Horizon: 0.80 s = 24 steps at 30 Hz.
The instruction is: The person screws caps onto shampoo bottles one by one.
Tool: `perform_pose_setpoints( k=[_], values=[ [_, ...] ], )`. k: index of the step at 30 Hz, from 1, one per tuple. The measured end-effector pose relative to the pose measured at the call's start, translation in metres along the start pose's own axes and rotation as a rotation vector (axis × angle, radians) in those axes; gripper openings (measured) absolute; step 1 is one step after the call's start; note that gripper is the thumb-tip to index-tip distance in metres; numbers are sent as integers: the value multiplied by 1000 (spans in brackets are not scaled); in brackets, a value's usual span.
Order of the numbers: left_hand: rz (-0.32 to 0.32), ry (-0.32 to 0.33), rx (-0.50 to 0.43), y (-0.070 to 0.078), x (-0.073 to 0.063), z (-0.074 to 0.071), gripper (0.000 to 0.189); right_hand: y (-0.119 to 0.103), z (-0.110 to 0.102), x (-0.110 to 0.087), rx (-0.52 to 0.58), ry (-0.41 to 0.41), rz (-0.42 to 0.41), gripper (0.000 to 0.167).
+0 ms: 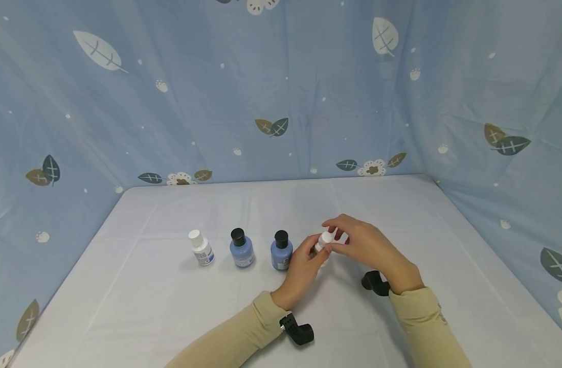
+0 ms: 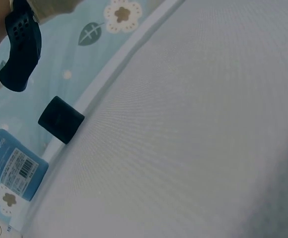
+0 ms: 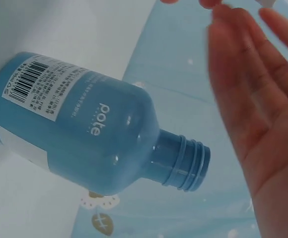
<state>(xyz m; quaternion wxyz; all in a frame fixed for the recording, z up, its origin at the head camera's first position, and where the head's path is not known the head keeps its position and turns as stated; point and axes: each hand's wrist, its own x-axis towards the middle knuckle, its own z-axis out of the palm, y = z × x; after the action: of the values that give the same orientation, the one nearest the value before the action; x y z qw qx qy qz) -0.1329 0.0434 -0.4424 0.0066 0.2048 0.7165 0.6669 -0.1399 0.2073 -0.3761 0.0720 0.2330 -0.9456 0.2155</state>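
Your two hands are together just right of the table's [image 1: 161, 317] middle, both on the small white bottle [image 1: 319, 247]. Your left hand [image 1: 302, 267] wraps its fingers round the body from below and tips it toward your right. That steadies the bottle, so the lower hand looks like the anchor. Your right hand [image 1: 370, 246] comes over from the other side and pinches the white cap [image 1: 326, 237] between thumb and fingertips. The rest of its fingers stay fairly straight, as the right wrist view shows. This is a light grip that suits twisting more than lifting.

The bottle is held just above the cloth, not standing on it. To its left three more stand upright in a neat row, each apart from the next and out of your hands' way: a white-capped bottle [image 1: 200, 248], a blue bottle [image 1: 241, 249] and a second blue bottle [image 1: 281, 251], nearest your left hand
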Motion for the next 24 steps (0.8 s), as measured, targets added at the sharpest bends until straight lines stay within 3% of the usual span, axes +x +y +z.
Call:
perform_pose_setpoints(
  k=[10,24],
  values=[
    [-8,15,2,1,-1,0,29,2,-1,-1,-2,20,-168,34],
    [1,6,-29,1,0,0,29,-1,-2,-1,22,-9,-46,28]
  ],
)
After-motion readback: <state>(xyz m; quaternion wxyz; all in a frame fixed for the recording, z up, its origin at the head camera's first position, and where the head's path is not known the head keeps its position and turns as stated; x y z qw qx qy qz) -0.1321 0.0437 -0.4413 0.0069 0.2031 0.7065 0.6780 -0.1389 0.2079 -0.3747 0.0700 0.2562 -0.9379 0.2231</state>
